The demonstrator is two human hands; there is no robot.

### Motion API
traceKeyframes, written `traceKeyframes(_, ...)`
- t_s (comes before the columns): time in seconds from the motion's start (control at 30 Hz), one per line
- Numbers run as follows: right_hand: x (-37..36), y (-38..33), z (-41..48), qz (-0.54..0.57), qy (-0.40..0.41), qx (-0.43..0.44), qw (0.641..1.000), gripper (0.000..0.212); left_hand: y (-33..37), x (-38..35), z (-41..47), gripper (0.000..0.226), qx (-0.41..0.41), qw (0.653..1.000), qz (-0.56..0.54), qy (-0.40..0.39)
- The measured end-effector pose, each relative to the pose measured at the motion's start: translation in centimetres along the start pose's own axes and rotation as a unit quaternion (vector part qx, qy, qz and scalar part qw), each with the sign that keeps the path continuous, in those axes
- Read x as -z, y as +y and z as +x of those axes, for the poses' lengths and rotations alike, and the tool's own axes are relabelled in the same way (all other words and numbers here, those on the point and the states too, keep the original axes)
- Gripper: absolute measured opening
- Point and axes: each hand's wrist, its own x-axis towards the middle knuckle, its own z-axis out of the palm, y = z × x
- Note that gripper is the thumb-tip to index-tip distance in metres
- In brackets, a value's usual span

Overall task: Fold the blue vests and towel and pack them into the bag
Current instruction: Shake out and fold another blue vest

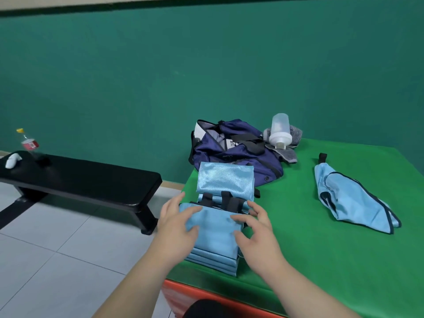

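Stack of folded blue vests [215,239] sits at the near-left corner of the green table [321,260]. Left hand [176,223] rests open-fingered on the top vest. Right hand [257,235] has spread fingers at the stack's right edge and grips nothing. Navy duffel bag [236,154] lies at 12 o'clock, grey towel [290,154] at 1, unfolded vest [353,200] at 2.

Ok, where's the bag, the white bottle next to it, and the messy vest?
bag [215,153]: head view, on its dark blue side panel.
white bottle [280,125]: head view, on its cloudy body.
messy vest [358,207]: head view, on the light blue cloth in its middle.
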Motion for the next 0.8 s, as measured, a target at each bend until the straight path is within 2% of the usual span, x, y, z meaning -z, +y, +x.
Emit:
traceKeyframes(0.23, 3.9, 0.9, -1.2, 0.017, 0.008, -0.017, 1.0, 0.042, 5.4, -2.2, -1.8, 0.041, -0.042, 0.998, 0.044, -0.019)
traceKeyframes(0.4, 8.8, 3.8, -1.6, 0.0, 0.038, -0.04, 0.998, 0.041, 9.9, -5.8, -1.1, 0.037, -0.104, 0.993, 0.045, -0.037)
traceKeyframes(0.8, 23.9, 12.6, -1.5, -0.064, 0.112, -0.153, 0.98, 0.034, 19.4, -17.3, 2.4, 0.036, -0.178, 0.969, 0.052, -0.165)
